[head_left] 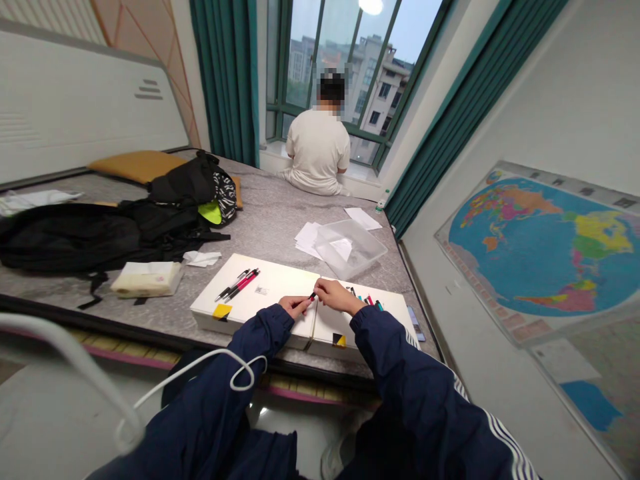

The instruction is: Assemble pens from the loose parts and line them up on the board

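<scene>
My left hand (295,306) and my right hand (334,294) meet above the seam between two white boxes. Pinched between their fingertips is a small black-and-red pen (313,297), mostly hidden by the fingers. On the left white box (280,283) lie several finished-looking pens (239,285), black and red, side by side. Pen parts (371,301) in black, red and teal lie on the right white box (397,307), partly behind my right hand and wrist.
A clear plastic bin (367,250) and white papers (307,239) lie behind the boxes. A tissue pack (148,279) and a black backpack (95,233) are to the left. A person in a white shirt (320,147) sits by the window. A white cable (200,360) crosses my left sleeve.
</scene>
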`<state>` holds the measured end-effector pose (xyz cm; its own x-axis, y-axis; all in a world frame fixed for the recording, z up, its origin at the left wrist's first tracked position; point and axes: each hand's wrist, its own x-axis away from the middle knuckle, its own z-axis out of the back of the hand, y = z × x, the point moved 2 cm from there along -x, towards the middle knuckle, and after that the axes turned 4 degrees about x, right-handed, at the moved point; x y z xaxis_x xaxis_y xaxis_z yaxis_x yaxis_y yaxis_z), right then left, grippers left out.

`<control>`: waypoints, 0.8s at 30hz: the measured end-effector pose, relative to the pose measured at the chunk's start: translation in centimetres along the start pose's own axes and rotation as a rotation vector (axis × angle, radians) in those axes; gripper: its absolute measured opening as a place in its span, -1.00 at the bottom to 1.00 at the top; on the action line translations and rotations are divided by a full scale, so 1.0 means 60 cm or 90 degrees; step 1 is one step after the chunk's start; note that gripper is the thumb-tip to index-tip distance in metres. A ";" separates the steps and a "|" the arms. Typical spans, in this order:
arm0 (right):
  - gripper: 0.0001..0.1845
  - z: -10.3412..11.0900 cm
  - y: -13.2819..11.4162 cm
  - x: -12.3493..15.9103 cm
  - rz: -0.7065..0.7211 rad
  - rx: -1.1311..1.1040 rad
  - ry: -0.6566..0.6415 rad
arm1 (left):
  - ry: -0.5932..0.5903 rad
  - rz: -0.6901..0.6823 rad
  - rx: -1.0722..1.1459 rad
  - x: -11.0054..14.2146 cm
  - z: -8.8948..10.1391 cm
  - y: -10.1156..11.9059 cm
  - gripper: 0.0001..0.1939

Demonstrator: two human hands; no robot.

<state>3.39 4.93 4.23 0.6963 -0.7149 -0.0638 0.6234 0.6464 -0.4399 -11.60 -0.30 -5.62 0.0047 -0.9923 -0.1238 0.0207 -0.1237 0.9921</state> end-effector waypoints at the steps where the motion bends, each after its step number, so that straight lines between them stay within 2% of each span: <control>1: -0.69 -0.001 0.000 -0.001 0.004 0.012 -0.001 | -0.005 -0.001 0.001 0.000 0.000 0.000 -0.45; 5: -0.50 -0.006 0.004 -0.001 -0.020 0.038 0.002 | -0.019 0.012 -0.007 0.000 0.001 0.001 -0.44; 10: -0.63 -0.008 0.009 0.004 -0.014 0.006 0.012 | -0.027 0.011 -0.024 0.000 0.002 0.004 -0.45; 16: -0.50 -0.010 0.008 0.005 -0.026 0.045 -0.006 | -0.046 0.001 -0.047 0.000 0.002 0.005 -0.47; 21: -0.65 -0.012 0.010 0.005 -0.012 0.027 -0.009 | -0.045 0.009 -0.039 0.002 0.002 0.008 -0.46; 24: -0.64 -0.014 0.012 0.002 0.002 0.054 -0.014 | -0.046 0.014 -0.036 0.004 0.001 0.010 -0.47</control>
<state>3.62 5.11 3.15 0.7057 -0.7071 -0.0456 0.6479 0.6701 -0.3622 -11.64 -0.61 -5.05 -0.0659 -0.9930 -0.0982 0.0774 -0.1032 0.9916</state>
